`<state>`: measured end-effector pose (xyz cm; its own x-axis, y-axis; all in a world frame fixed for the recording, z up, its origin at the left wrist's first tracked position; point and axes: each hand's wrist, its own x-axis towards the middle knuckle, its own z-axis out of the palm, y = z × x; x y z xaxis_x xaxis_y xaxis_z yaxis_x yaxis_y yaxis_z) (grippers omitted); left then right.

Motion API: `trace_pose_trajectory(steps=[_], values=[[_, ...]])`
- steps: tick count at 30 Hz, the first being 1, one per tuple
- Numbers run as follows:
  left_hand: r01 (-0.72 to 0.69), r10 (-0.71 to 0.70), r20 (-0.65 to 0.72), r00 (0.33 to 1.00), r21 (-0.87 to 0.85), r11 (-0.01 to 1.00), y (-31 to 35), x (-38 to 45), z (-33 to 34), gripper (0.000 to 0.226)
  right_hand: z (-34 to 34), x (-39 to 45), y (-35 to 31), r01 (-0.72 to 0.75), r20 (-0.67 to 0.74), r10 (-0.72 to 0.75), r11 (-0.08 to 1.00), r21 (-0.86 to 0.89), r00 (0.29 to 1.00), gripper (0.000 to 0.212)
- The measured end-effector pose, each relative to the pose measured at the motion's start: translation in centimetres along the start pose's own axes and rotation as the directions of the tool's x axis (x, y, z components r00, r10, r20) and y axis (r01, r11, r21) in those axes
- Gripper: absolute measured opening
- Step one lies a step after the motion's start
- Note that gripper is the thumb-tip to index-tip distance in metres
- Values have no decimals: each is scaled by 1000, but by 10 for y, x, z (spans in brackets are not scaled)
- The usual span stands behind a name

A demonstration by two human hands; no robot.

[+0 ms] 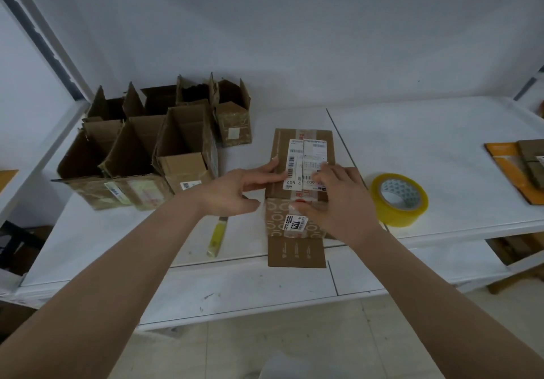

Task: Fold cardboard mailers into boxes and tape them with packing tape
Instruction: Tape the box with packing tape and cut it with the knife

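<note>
- White table (441,149): we see a smooth painted top, scuffed near the front edge, with a thin dark seam running near to far just right of centre. A plain white wall stands behind it; pale floor tiles show below.
- Cluster of open boxes (141,149), far left: brown corrugated cardboard, flaps upright and ragged, old tape and labels on the sides. We can see nothing inside them but dark interiors.
- Cardboard box (303,155), centre of the table, the one we are working on: rectangular, brown, its two top flaps folded shut and meeting along a middle seam. A white barcode label is split across that seam. The near face carries a printed ring pattern and a small white sticker; one loose flap lies flat on the table toward us.
- Left hand (232,190): fingers extended, tips pressing the left top flap down.
- Right hand (338,199): spread flat over the right flap and the near top edge, pressing.
- Tape roll (399,199): clear yellowish packing tape on a white core, lying flat just right of the box.
- Flat cardboard pieces (518,169), orange and brown, far right edge.
- Box cutter (217,236): slim, yellow-handled, lying near the left wrist.
</note>
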<state>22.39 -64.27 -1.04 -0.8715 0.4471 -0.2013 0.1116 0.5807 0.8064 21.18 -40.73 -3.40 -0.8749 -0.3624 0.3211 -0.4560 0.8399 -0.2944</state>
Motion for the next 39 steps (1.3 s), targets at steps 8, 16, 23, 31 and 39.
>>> trace_pose_trajectory(steps=[8, 16, 23, 31, 39], values=[[-69, 68, -69, 995, -8, 998, -10, 3, 5, 71, 10, -2, 0, 20, -42, -22, 998, -62, 999, 70], [-137, 166, -325, 931, 110, 984, -15, 3, 27, 67, 13, -6, -2, 18, -91, -20, 1000, -24, 996, 64], [-181, 310, -405, 860, 325, 928, -24, 3, 45, 78, 13, -7, 1, 36, -60, -36, 999, -11, 998, 65], [-191, 275, -396, 876, 239, 952, -25, 3, 42, 78, 12, -7, 1, 18, -51, -16, 999, 42, 999, 66], [-25, 236, -388, 891, 476, 879, -2, 5, 30, 62, 9, -13, 18, 70, -20, -68, 974, 217, 998, 59]])
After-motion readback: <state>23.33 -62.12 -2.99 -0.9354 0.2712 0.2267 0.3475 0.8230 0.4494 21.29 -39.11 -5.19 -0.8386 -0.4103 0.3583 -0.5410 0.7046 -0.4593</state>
